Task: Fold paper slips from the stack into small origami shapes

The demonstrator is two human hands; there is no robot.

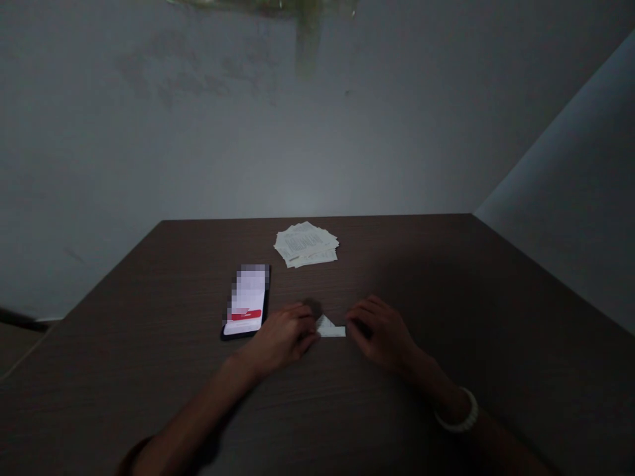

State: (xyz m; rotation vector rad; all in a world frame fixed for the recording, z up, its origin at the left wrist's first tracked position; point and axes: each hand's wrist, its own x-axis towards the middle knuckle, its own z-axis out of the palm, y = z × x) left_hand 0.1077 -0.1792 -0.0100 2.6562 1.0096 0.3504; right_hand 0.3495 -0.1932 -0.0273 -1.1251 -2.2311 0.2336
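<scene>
A small folded piece of printed paper (331, 329) lies on the dark wooden table, with a pointed upper part and a straight strip along its bottom. My left hand (292, 329) is closed on its left end, fingers and thumb together. At the right end of the strip, my right hand (380, 329) pinches the paper's tip between thumb and fingers. Both hands rest low over the tabletop, and their fingers partly cover the paper's ends. A pale beaded bracelet (462, 413) circles my right wrist.
A phone (248, 301) with a lit screen lies just left of my left hand. Farther back sits a loose pile of printed paper pieces (306, 243). The table (421, 251) meets a grey wall (317, 145) behind and another wall at the right.
</scene>
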